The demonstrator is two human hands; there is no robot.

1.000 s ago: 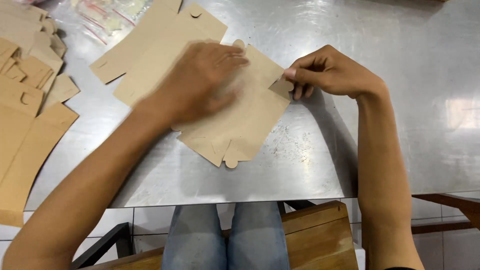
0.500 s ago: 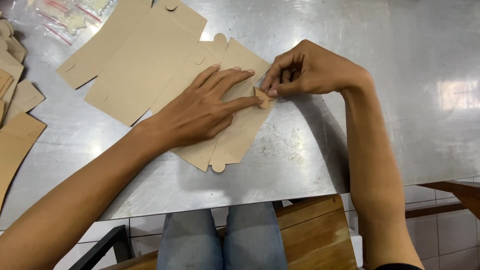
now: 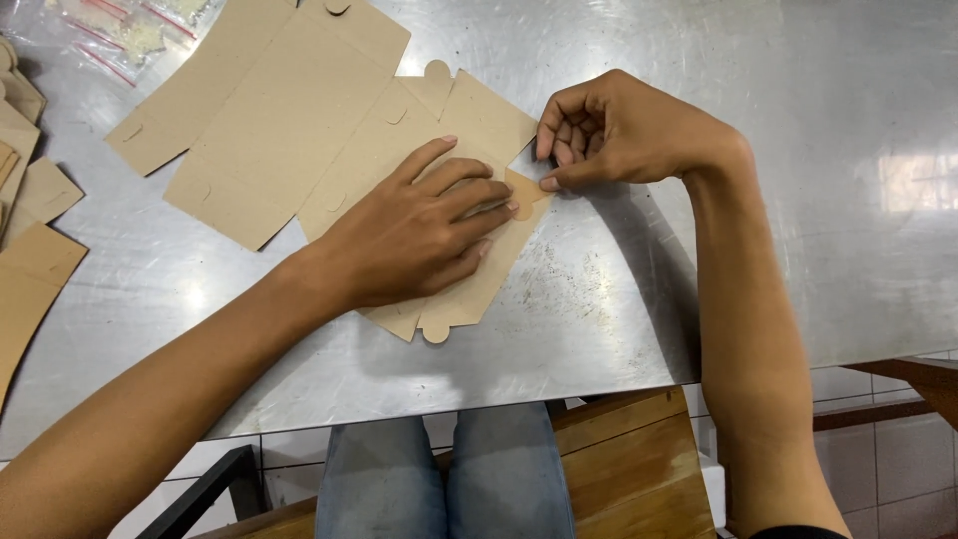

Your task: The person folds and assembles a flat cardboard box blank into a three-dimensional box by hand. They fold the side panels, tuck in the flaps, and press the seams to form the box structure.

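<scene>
A scratched steel table (image 3: 699,250) fills the view, with tiled floor and a wooden bench (image 3: 619,469) below its near edge; on the table lies a flat brown cardboard box blank (image 3: 469,125), angled toward the person; the left hand (image 3: 414,235) lies flat and spread on top of it, fingers extended, gripping nothing, only pressing the card down; the right hand (image 3: 619,130) is curled nearly closed, thumb and forefinger pinching a small rounded tab (image 3: 523,190) at the blank's right edge, just beside the left fingertips. Judging from this, the folding is at an early stage: one tab is being bent over, while the rest of the blank is flat and the tabs at its near and far ends are unfolded; no box shape stands yet. A second flat blank (image 3: 269,110) lies just beyond, partly under the first; more cardboard pieces (image 3: 35,269) wait at the left edge, near some clear plastic bags (image 3: 130,30).
</scene>
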